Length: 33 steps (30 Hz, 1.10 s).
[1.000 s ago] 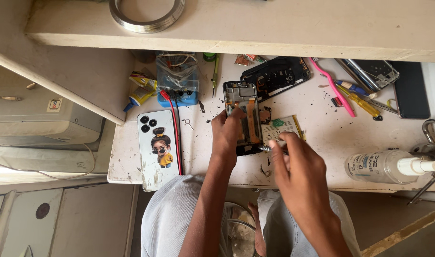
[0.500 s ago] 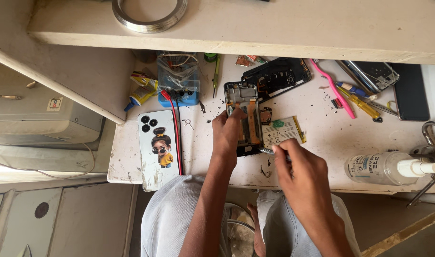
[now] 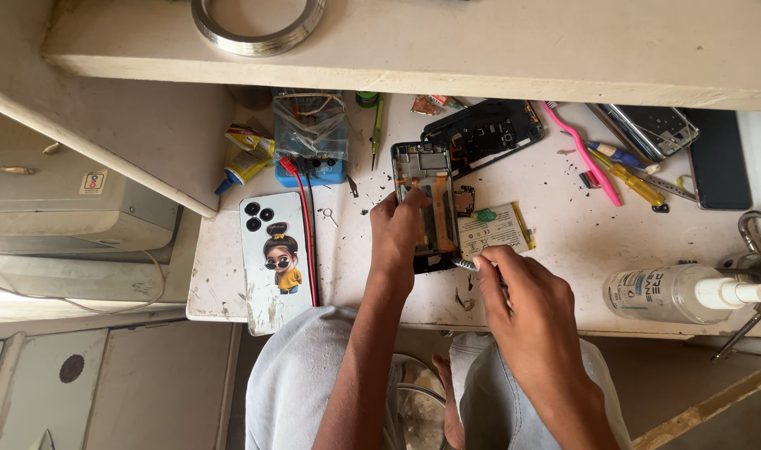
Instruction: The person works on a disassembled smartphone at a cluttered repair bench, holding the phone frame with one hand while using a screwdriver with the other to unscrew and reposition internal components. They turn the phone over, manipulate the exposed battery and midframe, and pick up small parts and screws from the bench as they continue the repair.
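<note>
An opened phone body [image 3: 431, 200] lies face down on the white workbench [image 3: 563, 250], its insides exposed. My left hand [image 3: 397, 229] presses on its left side and holds it still. My right hand [image 3: 513, 287] grips a thin metal tool [image 3: 466, 265] whose tip rests at the phone's lower right edge. A flat battery [image 3: 495, 229] with a white label lies right beside the phone, just above my right hand.
A phone back cover with a cartoon picture [image 3: 276, 254] lies at the left, with red and black wires [image 3: 307, 225] along it. A black phone frame [image 3: 484, 133], pink toothbrush [image 3: 584, 154], screwdrivers [image 3: 630, 171], dark screen [image 3: 720, 158] and clear bottle [image 3: 676, 292] lie right. A shelf [image 3: 480, 42] overhangs.
My right hand has shifted slightly down and right along the phone's lower edge with the tool. My left hand has stayed on the phone.
</note>
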Each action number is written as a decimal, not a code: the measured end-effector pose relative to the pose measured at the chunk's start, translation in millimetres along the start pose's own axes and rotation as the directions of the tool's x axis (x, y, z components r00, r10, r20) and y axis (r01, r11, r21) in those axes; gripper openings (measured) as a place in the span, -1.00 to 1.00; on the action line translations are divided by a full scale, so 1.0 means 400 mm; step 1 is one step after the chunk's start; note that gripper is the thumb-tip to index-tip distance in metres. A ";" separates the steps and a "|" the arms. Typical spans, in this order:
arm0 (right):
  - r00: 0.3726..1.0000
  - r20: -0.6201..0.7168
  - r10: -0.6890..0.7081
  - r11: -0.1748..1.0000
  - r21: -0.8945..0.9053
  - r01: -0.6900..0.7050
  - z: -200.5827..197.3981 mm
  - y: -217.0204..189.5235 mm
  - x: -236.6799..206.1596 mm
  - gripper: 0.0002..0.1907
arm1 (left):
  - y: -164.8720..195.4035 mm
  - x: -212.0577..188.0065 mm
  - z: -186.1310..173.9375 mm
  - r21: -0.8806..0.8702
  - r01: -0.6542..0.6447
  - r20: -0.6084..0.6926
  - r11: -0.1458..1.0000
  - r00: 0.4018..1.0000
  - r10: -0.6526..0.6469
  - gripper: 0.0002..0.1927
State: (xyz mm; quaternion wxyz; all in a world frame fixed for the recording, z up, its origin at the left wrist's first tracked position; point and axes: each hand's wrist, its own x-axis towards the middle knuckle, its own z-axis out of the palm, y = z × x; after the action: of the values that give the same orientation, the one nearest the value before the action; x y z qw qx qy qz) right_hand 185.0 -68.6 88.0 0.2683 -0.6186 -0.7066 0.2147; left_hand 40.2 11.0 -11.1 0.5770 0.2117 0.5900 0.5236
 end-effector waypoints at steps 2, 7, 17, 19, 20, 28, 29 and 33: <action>0.964 -0.061 -0.257 0.966 -0.020 0.256 -0.002 -0.005 0.003 -0.84 | 0.001 0.003 0.002 0.008 0.021 -0.006 1.000 1.000 -0.021 -0.68; 0.995 0.033 -0.095 0.992 -0.081 0.097 -0.001 -0.020 0.004 -0.80 | 0.006 0.003 0.005 0.002 0.065 -0.014 0.998 0.998 -0.065 -0.68; 0.978 -0.068 -0.198 0.980 -0.017 0.197 0.026 -0.005 -0.007 -0.74 | -0.002 0.006 0.002 0.008 0.051 -0.019 0.999 0.999 -0.051 -0.68; 0.987 -0.076 -0.140 0.989 0.045 0.144 0.031 0.000 -0.007 -0.75 | -0.011 0.014 0.000 -0.006 0.043 -0.026 0.999 0.999 -0.043 -0.68; 0.988 -0.087 -0.128 0.989 0.064 0.133 0.033 0.002 -0.007 -0.76 | -0.018 0.016 -0.001 -0.011 0.030 -0.017 0.999 0.999 -0.030 -0.68; 0.961 -0.241 -0.132 0.978 0.129 0.166 0.063 0.028 0.014 -0.79 | -0.041 0.033 -0.010 -0.071 -0.061 0.035 0.996 0.997 0.064 -0.66; 0.959 -0.259 -0.119 0.976 0.147 0.161 0.068 0.033 0.014 -0.79 | -0.040 0.038 -0.008 -0.061 -0.045 0.022 0.997 0.999 0.046 -0.66; 0.941 -0.314 -0.123 0.971 0.158 0.180 0.088 0.051 0.010 -0.83 | -0.042 0.042 -0.009 -0.042 -0.032 -0.001 0.999 0.999 0.032 -0.65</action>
State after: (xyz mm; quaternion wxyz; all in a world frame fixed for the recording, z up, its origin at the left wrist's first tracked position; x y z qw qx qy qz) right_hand 177.5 -60.6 48.6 0.4450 -0.5601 -0.6799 0.1610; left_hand 39.0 18.0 -34.2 0.5727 0.2089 0.5756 0.5450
